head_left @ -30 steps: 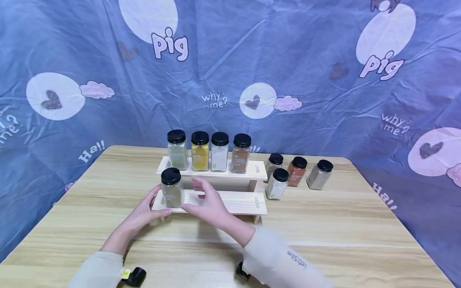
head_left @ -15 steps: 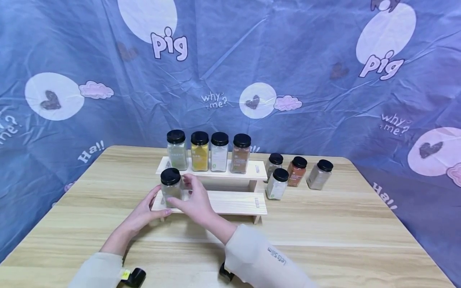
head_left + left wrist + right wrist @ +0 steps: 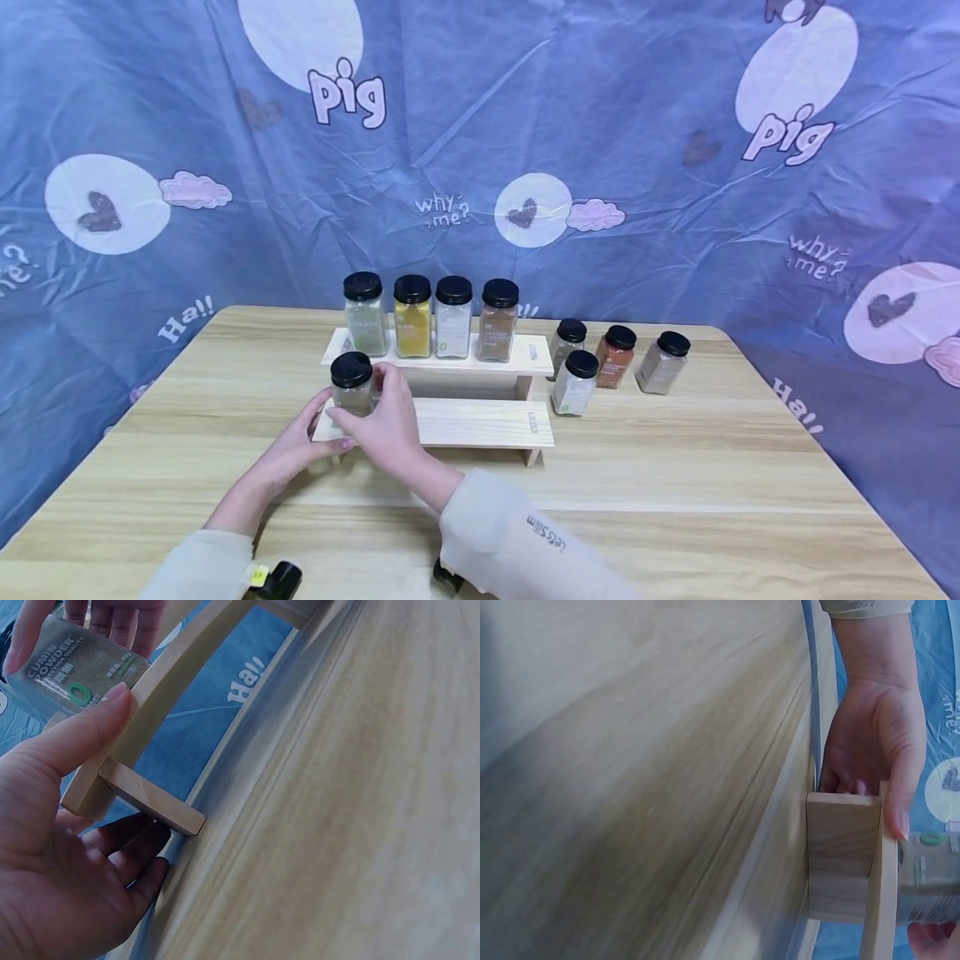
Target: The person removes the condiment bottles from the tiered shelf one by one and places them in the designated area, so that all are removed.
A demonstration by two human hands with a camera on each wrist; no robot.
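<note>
A square glass jar with a black lid, labelled cumin powder in the left wrist view, stands at the left end of the wooden two-tier rack's lower shelf. My right hand holds this jar, thumb across its front and fingers behind. My left hand grips the left end of that shelf. In the left wrist view, the left thumb lies on the shelf edge beside the jar while the other fingers curl below, near the rack's leg.
Several black-lidded spice jars, one of them yellow, line the upper shelf. More jars stand on the table right of the rack, including a white one and a red-brown one. A patterned blue cloth hangs behind.
My right hand has moved left, from beside the cumin jar to around it, and its thumb now crosses the jar's front. The left hand stays at the shelf's end.
</note>
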